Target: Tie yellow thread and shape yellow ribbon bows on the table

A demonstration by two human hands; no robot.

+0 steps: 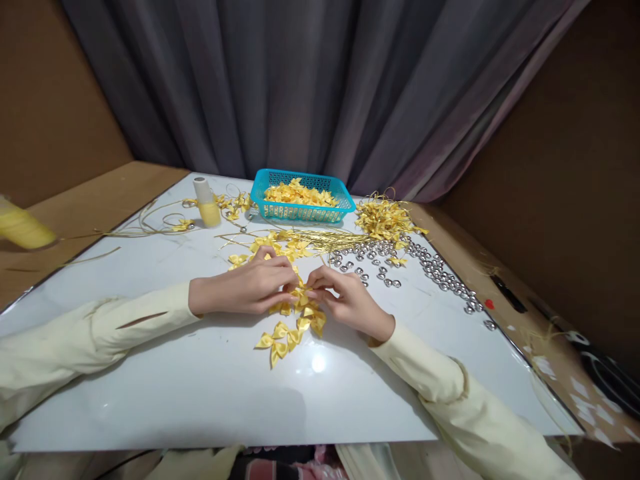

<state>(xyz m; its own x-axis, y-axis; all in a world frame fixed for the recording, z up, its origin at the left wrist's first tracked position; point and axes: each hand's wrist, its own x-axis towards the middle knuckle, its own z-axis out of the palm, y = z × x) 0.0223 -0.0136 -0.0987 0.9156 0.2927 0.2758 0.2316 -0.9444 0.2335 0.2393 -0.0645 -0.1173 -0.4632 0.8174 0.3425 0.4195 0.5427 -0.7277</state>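
Observation:
Over the middle of the white tabletop, my left hand and my right hand come close together with bent fingers. Each pinches at a yellow satin ribbon bow between them; the exact grip is partly hidden by the fingers. Below the hands lie several more yellow bows in a loose cluster. Just beyond my fingers is another group of bows, beside a bundle of thin gold cords. Silver bell-like beads are scattered to the right of my right hand.
A blue plastic basket at the back holds many yellow bows. A heap of bows with gold cords is right of it. Left stand a yellow thread spool and another yellow spool. Black scissors lie at the right edge.

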